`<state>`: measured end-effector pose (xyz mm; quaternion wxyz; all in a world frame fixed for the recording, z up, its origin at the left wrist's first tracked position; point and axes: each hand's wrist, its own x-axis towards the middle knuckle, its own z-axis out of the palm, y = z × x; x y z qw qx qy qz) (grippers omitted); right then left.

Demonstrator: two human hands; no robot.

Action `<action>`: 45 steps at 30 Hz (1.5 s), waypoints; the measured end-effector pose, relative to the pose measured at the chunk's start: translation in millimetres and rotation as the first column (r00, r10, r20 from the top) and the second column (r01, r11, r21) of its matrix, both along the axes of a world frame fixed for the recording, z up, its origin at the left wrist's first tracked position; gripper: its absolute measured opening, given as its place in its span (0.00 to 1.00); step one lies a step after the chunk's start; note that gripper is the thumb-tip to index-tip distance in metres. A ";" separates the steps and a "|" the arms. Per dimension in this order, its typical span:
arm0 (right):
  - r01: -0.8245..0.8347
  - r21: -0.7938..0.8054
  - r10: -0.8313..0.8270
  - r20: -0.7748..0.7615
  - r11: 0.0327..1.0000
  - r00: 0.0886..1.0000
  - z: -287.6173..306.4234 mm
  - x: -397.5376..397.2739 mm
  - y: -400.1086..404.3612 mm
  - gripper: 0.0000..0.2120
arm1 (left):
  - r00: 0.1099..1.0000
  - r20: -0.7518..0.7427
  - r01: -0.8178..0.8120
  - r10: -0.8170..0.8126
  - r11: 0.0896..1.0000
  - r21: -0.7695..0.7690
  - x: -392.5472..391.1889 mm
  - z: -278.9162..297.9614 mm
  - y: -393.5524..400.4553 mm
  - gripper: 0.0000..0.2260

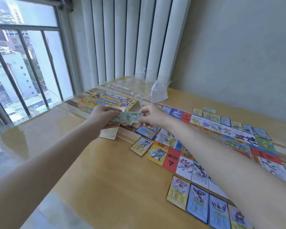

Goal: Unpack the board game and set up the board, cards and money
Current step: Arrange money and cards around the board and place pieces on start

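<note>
Both your arms reach forward and out over the yellow table (pixel 106 171), forearms bare, converging toward the far middle of the surface.

Your left hand (pixel 101 116) is held palm-down, wrist a little raised, fingers curled over the near-left end of a stack of play money (pixel 128 117). The thumb is hidden under the notes; you grip the stack from above.

Your right hand (pixel 151 116) comes in from the right, knuckles up. Thumb and forefinger pinch the right end of the same greenish notes; the other fingers are curled beneath, and how tightly cannot be told.

The money is held between both hands, lifted off the table, just in front of the open end of the game box (pixel 106 100). The box lies flat, yellow with bright printing, with its flap open toward your hands.

Under your left hand a pale folded sheet (pixel 109 132) lies on the table, partly covered by your wrist.

To the right the game board (pixel 221 146) is spread flat, and your right forearm crosses above its left part. Cards (pixel 197 204) lie in a row along the board's near-left edge; one yellow-bordered card (pixel 141 146) lies just beside the board's left side, and a blue-bordered one (pixel 146 133) lies near your right wrist.

Behind the box lies crumpled clear plastic wrap (pixel 139 83), with a white crumpled tissue (pixel 158 92) beside it. Window (pixel 23 63) at left, a white ribbed radiator (pixel 130 38) at the back.
</note>
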<state>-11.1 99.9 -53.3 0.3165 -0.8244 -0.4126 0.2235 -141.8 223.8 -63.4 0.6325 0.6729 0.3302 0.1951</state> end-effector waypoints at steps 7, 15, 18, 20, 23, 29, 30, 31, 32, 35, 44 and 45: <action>0.361 0.211 -0.354 -0.071 0.909 0.933 2.4 32.3 -9.1 0.02 | 0.991 0.082 0.119 -0.107 0.979 -0.167 9.5 -5.1 -7.1 0.04; 0.529 0.182 -0.519 -0.107 0.829 0.848 -1.7 71.5 -17.0 0.09 | 0.995 -0.001 0.103 -0.104 0.984 -0.142 36.2 -12.1 -16.9 0.06; 0.506 0.147 -0.494 -0.111 0.850 0.862 -7.8 69.8 -12.7 0.12 | 0.997 -0.026 0.068 -0.071 0.991 -0.118 39.9 -19.0 -11.9 0.06; 0.467 0.108 -0.458 -0.095 0.878 0.884 -11.6 67.0 -8.6 0.11 | 0.999 -0.025 0.039 -0.042 0.992 -0.117 41.4 -19.9 -6.9 0.06; 0.403 0.074 -0.398 -0.071 0.912 0.914 -15.4 62.7 -0.6 0.15 | 0.999 -0.004 0.031 -0.032 0.990 -0.140 42.0 -19.8 -2.8 0.06; 0.331 0.050 -0.324 -0.107 0.942 0.940 -19.8 55.5 20.8 0.12 | 0.996 0.071 0.062 -0.051 0.984 -0.168 41.1 -16.7 -1.7 0.06; 0.331 0.043 -0.326 -0.099 0.943 0.940 -21.7 54.2 24.5 0.12 | 0.994 0.095 0.061 -0.045 0.983 -0.170 41.1 -15.4 -2.0 0.06; 0.330 0.034 -0.327 -0.081 0.943 0.942 -24.0 53.0 28.2 0.11 | 0.992 0.116 0.059 -0.039 0.983 -0.175 41.3 -13.9 -2.2 0.06; 0.330 0.022 -0.328 -0.053 0.944 0.943 -26.4 51.6 31.4 0.11 | 0.991 0.129 0.055 -0.032 0.982 -0.182 41.3 -12.8 -2.3 0.06; 0.303 -0.021 -0.298 0.137 0.953 0.945 -35.5 47.5 38.1 0.08 | 0.989 0.145 0.042 -0.012 0.977 -0.207 41.9 -9.9 -4.0 0.06; 0.234 0.215 -0.253 0.064 0.948 0.965 2.7 54.7 9.1 0.10 | 0.985 0.171 0.051 -0.008 0.967 -0.248 56.9 2.3 -19.2 0.05; 0.172 0.186 -0.175 0.001 0.967 0.985 11.9 55.6 -0.6 0.12 | 0.984 0.177 0.064 -0.019 0.965 -0.256 60.0 4.7 -23.0 0.04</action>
